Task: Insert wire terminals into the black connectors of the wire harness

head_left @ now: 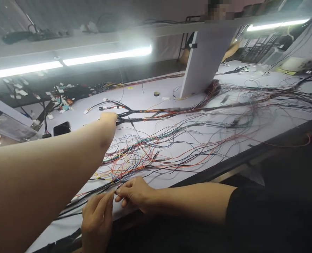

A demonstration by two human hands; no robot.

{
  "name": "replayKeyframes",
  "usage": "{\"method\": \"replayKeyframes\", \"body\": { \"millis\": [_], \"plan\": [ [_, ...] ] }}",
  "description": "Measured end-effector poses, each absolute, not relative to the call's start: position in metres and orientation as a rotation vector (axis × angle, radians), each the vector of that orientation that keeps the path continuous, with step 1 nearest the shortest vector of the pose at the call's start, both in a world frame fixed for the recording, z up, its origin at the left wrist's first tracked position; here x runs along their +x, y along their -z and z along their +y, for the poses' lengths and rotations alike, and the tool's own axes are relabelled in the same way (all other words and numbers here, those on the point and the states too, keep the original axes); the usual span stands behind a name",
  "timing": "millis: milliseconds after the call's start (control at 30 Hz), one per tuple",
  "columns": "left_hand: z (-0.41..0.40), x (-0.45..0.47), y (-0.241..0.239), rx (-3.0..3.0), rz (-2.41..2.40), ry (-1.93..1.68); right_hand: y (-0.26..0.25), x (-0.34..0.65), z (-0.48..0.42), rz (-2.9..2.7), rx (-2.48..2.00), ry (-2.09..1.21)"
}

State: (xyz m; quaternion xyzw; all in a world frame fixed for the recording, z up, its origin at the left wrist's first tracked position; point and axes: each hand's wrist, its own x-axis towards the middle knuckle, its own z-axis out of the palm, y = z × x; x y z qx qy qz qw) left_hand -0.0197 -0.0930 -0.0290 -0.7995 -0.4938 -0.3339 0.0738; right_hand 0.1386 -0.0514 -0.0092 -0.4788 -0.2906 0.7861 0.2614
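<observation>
At the near edge of the table my left hand [98, 214] and my right hand [134, 192] meet, fingertips nearly touching. Both are closed in a pinch on a thin wire, of which a short dark bit shows between them; most of it is hidden by the fingers. Just beyond lies a loose tangle of wires [134, 154] in red, blue, yellow, white and black. From the left, another person's bare arm [66, 158] reaches across, its hand [108, 119] at a black-wrapped wire bundle [129, 114]. That hand's fingers are mostly hidden.
Long wire bundles [271, 96] run to the far right. A white upright panel [203, 63] stands on the table, with a roll of tape [156, 93] near it. Under a lit tube [108, 56], connectors [63, 102] lie in a pile. A dark phone-like object [62, 128] sits left. Another person's arm [231, 51] shows behind the panel.
</observation>
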Motion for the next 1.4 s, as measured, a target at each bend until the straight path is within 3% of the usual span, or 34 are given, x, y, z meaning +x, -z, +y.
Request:
{"method": "replayKeyframes", "body": {
  "millis": [900, 1400],
  "plan": [
    [-0.085, -0.017, 0.02, -2.356, -1.461, 0.944, 0.025, 0.124, -0.053, -0.865, -1.317, -1.984],
    [-0.083, -0.011, 0.009, -2.413, -2.036, 1.055, 0.02, 0.133, -0.062, -0.874, -1.283, -1.924]
  ]
}}
